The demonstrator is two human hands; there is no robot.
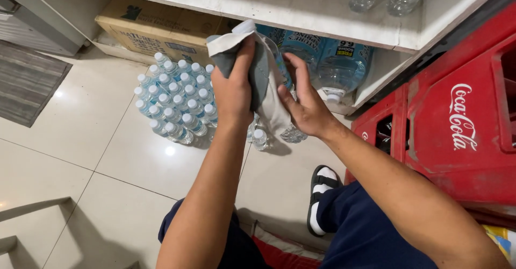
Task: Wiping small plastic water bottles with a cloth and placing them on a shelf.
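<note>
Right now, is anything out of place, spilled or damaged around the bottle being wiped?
Nothing spilled or broken shows. The left hand rubs a grey cloth over a bottle that the right hand steadies. One oddity: a large jug under the shelf lies on its side, cap outward. The pack of bottles stands neat on the floor.

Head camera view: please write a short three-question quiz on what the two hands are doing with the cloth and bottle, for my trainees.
1. True or false: the left hand presses a grey cloth against the water bottle.
2. Which stands on the floor tiles behind the hands? A) a pack of small water bottles B) a stack of plates C) a bucket
3. What colour are the crates on the person's right?

Key
1. True. The right hand steadies the bottle from the other side.
2. A
3. Red
</note>
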